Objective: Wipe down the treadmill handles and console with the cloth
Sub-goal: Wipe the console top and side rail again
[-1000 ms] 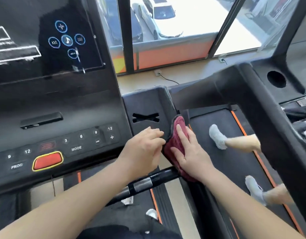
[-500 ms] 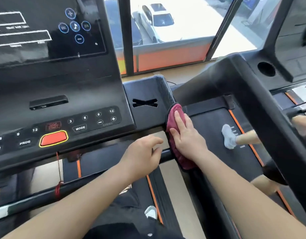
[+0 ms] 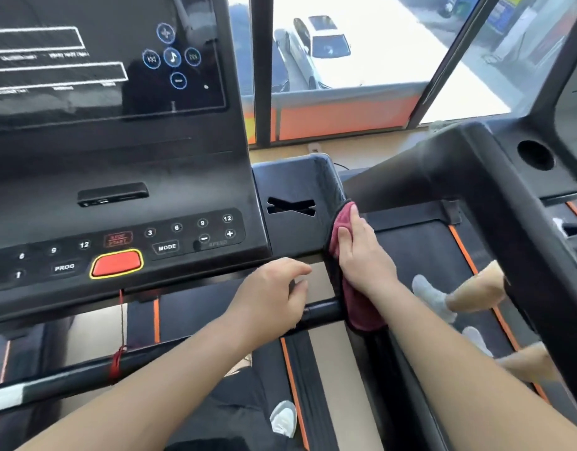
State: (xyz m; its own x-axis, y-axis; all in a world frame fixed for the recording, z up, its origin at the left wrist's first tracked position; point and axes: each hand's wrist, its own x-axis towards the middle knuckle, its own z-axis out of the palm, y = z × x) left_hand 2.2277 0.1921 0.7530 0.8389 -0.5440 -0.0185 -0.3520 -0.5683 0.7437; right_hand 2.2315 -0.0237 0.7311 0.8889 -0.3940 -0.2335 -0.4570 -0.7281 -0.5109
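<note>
Shift: right hand (image 3: 362, 255) and maroon terry cloth (image 3: 362, 312) now sit higher; left hand (image 3: 271, 294) is off the cloth.
Left hand: loosely curled, empty, over black tubular handlebar (image 3: 323, 310).
Right hand: flat, pressing cloth on black plastic console wing (image 3: 293, 180) edge, which runs away upward.

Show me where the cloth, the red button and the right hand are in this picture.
cloth (image 3: 360, 309): head view, on its lower hanging part.
red button (image 3: 117, 263): head view, on the middle of its face.
right hand (image 3: 365, 253): head view, on the back of the hand.
</note>
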